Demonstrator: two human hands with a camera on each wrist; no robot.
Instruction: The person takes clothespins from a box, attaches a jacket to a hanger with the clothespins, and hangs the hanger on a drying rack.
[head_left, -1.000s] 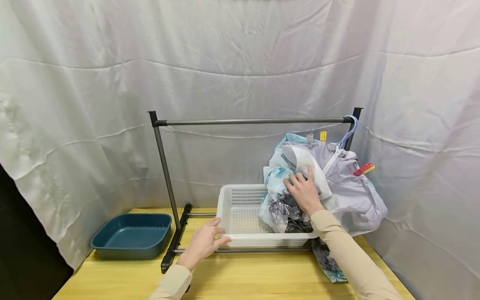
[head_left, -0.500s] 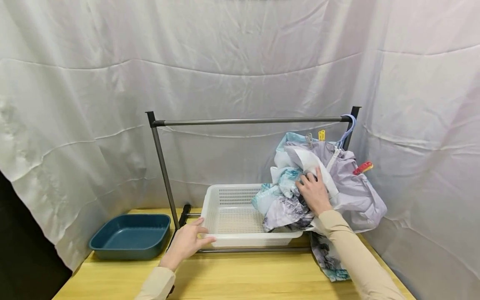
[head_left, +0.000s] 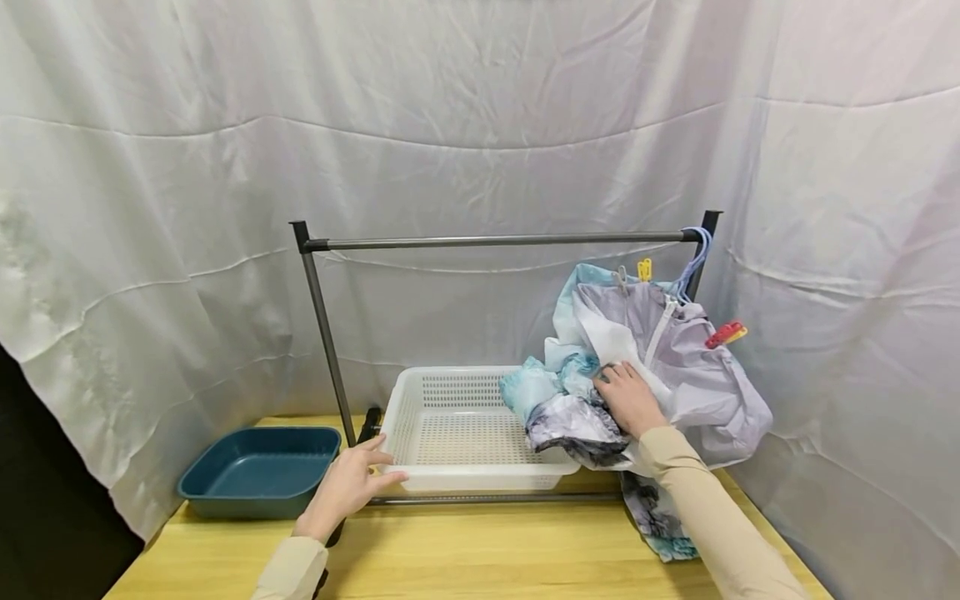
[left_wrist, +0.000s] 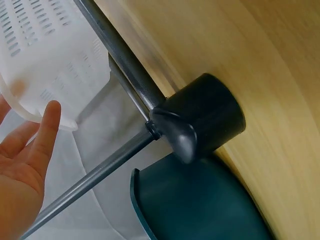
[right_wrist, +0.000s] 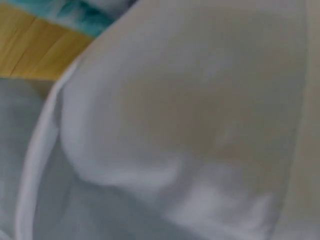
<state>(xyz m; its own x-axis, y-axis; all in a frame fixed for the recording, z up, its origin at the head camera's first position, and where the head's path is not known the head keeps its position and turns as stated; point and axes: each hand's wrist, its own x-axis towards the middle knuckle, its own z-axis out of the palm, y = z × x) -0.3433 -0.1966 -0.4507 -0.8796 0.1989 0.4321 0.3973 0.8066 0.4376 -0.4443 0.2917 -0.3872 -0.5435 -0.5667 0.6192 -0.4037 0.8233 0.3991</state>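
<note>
My left hand [head_left: 347, 486] grips the front left corner of the white plastic basket [head_left: 480, 477], thumb along the front rim. In the left wrist view the basket [left_wrist: 57, 65] shows a fingertip blurred through its wall. My right hand [head_left: 628, 398] presses on a bunched turquoise, white and black garment [head_left: 577, 421], which overlaps the basket's right end. A lavender garment [head_left: 690, 358] hangs beside that hand on blue hangers [head_left: 693, 262]. Pale fabric [right_wrist: 175, 115] fills most of the right wrist view, hiding the right hand there.
A dark clothes rack [head_left: 495, 242] stands over the basket. To its left is a teal basin [head_left: 255, 504] on the wooden table [head_left: 480, 550]. Yellow [head_left: 645, 269] and red [head_left: 723, 334] clothespins sit on the hanging clothes. A patterned garment end [head_left: 660, 517] droops onto the table.
The basket has slid left with my left hand, partly out from under the clothes. My right hand shifted slightly right and lower, and the bunched garment slumped lower beside it.
</note>
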